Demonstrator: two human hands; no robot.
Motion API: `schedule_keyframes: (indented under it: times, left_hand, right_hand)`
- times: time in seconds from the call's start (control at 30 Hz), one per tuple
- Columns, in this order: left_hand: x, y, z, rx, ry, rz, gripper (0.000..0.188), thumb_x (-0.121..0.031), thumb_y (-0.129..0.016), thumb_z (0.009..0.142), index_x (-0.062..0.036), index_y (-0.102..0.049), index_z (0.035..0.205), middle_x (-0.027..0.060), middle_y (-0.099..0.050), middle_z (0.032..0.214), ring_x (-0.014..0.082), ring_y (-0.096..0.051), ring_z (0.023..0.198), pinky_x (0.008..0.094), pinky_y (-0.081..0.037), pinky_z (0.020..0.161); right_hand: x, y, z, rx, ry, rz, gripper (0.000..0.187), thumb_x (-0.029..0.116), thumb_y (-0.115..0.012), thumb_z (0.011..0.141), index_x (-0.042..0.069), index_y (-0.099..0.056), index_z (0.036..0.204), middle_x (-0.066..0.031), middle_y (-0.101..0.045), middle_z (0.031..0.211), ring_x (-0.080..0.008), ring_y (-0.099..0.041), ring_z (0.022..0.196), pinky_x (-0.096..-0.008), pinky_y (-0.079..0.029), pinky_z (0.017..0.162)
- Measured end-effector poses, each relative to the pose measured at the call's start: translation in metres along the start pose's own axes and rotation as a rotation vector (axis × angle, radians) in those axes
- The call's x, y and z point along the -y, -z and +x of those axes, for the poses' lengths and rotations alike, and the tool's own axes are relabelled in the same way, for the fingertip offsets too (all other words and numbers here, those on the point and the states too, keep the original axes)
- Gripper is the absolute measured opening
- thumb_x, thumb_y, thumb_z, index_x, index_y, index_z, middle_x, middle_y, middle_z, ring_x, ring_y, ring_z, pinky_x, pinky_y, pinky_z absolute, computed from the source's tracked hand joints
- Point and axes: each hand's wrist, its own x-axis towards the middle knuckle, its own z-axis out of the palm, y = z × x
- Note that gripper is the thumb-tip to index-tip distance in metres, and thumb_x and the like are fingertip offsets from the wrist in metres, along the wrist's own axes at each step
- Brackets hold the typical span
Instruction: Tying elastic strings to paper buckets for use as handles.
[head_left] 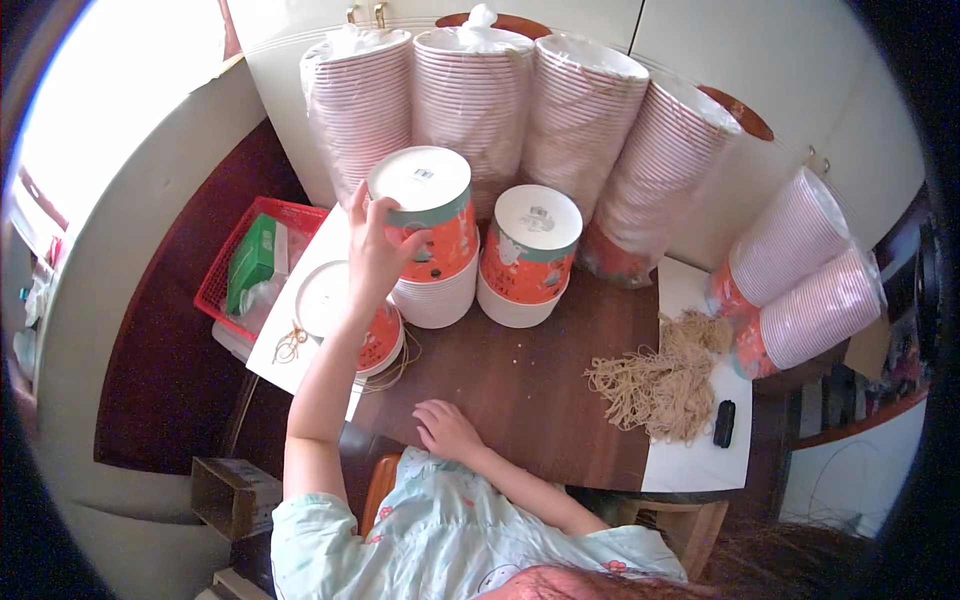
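My left hand (378, 245) reaches up at the left of the table, its thumb and fingers bent against the side of an upside-down orange and green paper tub (440, 235). That tub tops a short stack of nested tubs with white rims. Just to its right is a similar upturned tub stack (530, 255). Another stack of tubs (380, 340) is partly hidden behind my left forearm, with loose twine (292, 345) beside it. My right hand (447, 430) lies on the table's front edge, fingers stretched out, holding nothing.
Tall plastic-wrapped tub stacks (470, 110) line the back. Two more wrapped stacks (810, 310) lean at the right. A tan twine heap (660, 390) and a small black object (724, 424) lie at right. A red basket (208, 295) holds a green box (258, 262).
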Motion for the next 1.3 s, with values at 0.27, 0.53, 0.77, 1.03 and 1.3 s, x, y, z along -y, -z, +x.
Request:
schedule_keyframes:
  times: [0.27, 0.53, 0.77, 1.03, 1.3]
  left_hand:
    - [-0.006, -0.002, 0.006, 0.001, 0.094, -0.056, 0.046, -0.014, -0.078, 0.060, -0.0045, -0.050, 0.095, 0.0224, -0.032, 0.127, 0.0368, -0.044, 0.110, 0.0408, -0.044, 0.085]
    - [-0.003, 0.006, 0.019, -0.085, 0.007, -0.091, 0.050, -0.014, -0.079, 0.057, -0.0057, -0.050, 0.096, 0.0198, -0.037, 0.126, 0.0350, -0.048, 0.106, 0.0390, -0.045, 0.084]
    - [-0.010, 0.055, 0.029, 0.179, -0.070, -0.030, 0.060, -0.011, -0.071, 0.071, -0.0094, -0.043, 0.124, 0.0129, -0.046, 0.125, 0.0242, -0.045, 0.116, 0.0350, -0.043, 0.091]
    - [0.222, 0.123, -0.031, -0.170, 0.415, 0.438, 0.047, -0.023, -0.063, 0.075, 0.0022, -0.047, 0.112, 0.0189, -0.050, 0.112, 0.0318, -0.047, 0.106, 0.0394, -0.036, 0.092]
    - [0.398, 0.106, -0.140, -0.062, 1.162, 0.601, 0.087, -0.045, -0.069, 0.061, -0.0012, -0.031, 0.126, 0.0187, -0.044, 0.125, 0.0315, -0.040, 0.118, 0.0473, -0.025, 0.098]
  right_hand:
    - [0.000, 0.003, 0.001, -0.012, -0.029, 0.016, 0.028, 0.015, -0.055, 0.076, 0.004, -0.053, 0.101, -0.0124, -0.053, 0.107, -0.0292, -0.047, 0.106, -0.0393, -0.037, 0.093]
    - [-0.002, 0.003, 0.001, -0.031, -0.035, 0.037, 0.025, 0.015, -0.054, 0.076, 0.004, -0.055, 0.099, -0.0121, -0.054, 0.106, -0.0285, -0.048, 0.105, -0.0392, -0.037, 0.092]
    - [-0.001, 0.002, 0.002, -0.027, -0.030, 0.053, 0.024, 0.015, -0.055, 0.075, 0.004, -0.055, 0.097, -0.0115, -0.054, 0.106, -0.0286, -0.048, 0.105, -0.0396, -0.037, 0.092]
    - [0.008, 0.008, 0.009, -0.027, -0.067, 0.025, 0.022, 0.013, -0.058, 0.073, 0.006, -0.056, 0.094, -0.0098, -0.055, 0.102, -0.0274, -0.050, 0.101, -0.0385, -0.039, 0.088]
    - [0.005, 0.002, 0.006, -0.015, -0.020, -0.038, 0.022, 0.014, -0.056, 0.075, 0.006, -0.056, 0.095, -0.0095, -0.055, 0.100, -0.0271, -0.049, 0.101, -0.0391, -0.039, 0.088]
